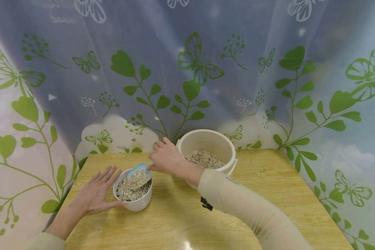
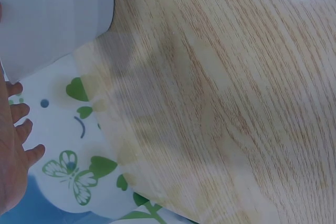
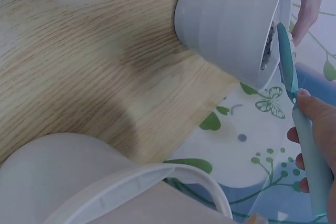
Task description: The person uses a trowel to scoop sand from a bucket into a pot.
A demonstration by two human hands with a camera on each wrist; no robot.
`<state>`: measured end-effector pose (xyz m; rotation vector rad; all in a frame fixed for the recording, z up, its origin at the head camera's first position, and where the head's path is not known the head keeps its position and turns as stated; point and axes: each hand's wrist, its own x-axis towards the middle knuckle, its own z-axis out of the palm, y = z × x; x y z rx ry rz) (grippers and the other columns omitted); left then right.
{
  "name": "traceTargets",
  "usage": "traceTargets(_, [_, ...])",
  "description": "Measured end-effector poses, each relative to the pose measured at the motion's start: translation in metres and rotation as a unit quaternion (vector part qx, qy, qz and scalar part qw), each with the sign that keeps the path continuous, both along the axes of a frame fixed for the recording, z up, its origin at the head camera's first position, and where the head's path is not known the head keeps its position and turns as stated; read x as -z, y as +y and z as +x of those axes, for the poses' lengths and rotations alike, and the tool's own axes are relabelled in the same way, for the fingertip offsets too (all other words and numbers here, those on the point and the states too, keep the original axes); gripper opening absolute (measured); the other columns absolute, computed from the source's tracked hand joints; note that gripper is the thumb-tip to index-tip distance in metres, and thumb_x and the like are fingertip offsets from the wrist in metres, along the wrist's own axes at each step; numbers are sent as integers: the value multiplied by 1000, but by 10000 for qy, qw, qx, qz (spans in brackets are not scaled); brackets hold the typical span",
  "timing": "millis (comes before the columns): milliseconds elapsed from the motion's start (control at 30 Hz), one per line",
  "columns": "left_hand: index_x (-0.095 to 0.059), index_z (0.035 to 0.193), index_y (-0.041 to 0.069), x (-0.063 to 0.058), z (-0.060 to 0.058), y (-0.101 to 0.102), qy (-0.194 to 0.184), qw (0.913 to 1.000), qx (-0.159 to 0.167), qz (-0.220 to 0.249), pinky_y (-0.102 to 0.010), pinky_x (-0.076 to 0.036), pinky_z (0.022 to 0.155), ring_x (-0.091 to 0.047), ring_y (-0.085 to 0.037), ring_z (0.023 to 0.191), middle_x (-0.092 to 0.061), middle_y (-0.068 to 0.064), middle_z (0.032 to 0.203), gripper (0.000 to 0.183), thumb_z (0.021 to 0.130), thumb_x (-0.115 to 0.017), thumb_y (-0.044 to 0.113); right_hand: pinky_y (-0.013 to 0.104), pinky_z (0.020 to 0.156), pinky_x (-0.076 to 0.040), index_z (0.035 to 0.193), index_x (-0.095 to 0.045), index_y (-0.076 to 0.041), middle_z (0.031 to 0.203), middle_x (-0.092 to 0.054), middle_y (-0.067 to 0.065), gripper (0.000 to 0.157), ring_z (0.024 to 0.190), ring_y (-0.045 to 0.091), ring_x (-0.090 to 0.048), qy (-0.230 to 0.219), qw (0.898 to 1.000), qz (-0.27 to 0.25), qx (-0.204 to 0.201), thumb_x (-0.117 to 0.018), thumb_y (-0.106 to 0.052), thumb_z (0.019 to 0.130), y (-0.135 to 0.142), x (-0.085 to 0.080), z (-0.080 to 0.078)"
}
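Note:
A white plant pot (image 1: 140, 204) stands at the left of the table, with pale gravel-like grains lying over a darker layer inside. My left hand (image 1: 95, 194) is spread beside it, fingers straight and the thumb touching the near rim. In my right hand (image 1: 168, 158) I grip a light blue hand trowel (image 3: 311, 158) by its handle. The trowel's blade is tilted over the pot's opening and carries a heap of pale grains (image 1: 138, 178). The right wrist view shows the blade edge-on at the pot's rim.
A larger cream bucket (image 1: 220, 142) with a side handle stands behind my right forearm, holding similar grains (image 1: 205, 159). The wooden table (image 1: 181, 222) meets a curtain (image 1: 162, 41) printed with leaves and butterflies. A small black item (image 1: 206, 203) shows beneath the right sleeve.

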<state>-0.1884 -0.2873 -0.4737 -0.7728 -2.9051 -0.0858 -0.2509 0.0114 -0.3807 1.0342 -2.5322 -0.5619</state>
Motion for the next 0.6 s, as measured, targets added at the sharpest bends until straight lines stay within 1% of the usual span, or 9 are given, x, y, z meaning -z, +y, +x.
traceTargets(167, [-38,162,4,-1,0,0,23,10000,13,-15,-64,-38,124,-36,-47,156,-35,-25,170,114,83,-67,80,33,95,-44,108,-79,-37,109,-72,-11,49,103,12,-62,-40,10000,3,-75,-51,-76,98,-5,-1,4])
traceTargets(267, [-38,162,4,-2,0,0,7,10000,11,0,-64,-38,124,-36,-47,156,-35,-26,170,114,83,-68,80,34,99,-46,110,-79,-38,109,-72,-11,50,105,11,-64,-43,9999,41,-99,-50,-77,98,-8,-1,5])
traceTargets(400, [-39,163,5,-2,0,0,11,10000,1,6,-64,-37,125,-37,-47,155,-35,-25,170,114,83,-68,80,35,102,-47,112,-78,-38,111,-72,-11,51,106,11,-64,-75,9999,88,-127,-49,-77,98,-12,1,7])
traceTargets(600, [-39,162,4,-1,0,0,52,10000,23,9,-64,-38,124,-37,-48,155,-35,-26,169,112,83,-68,79,34,101,-48,115,-78,-39,115,-73,-11,52,108,10,-65,-6,9998,162,-124,-47,-77,99,-16,1,9])
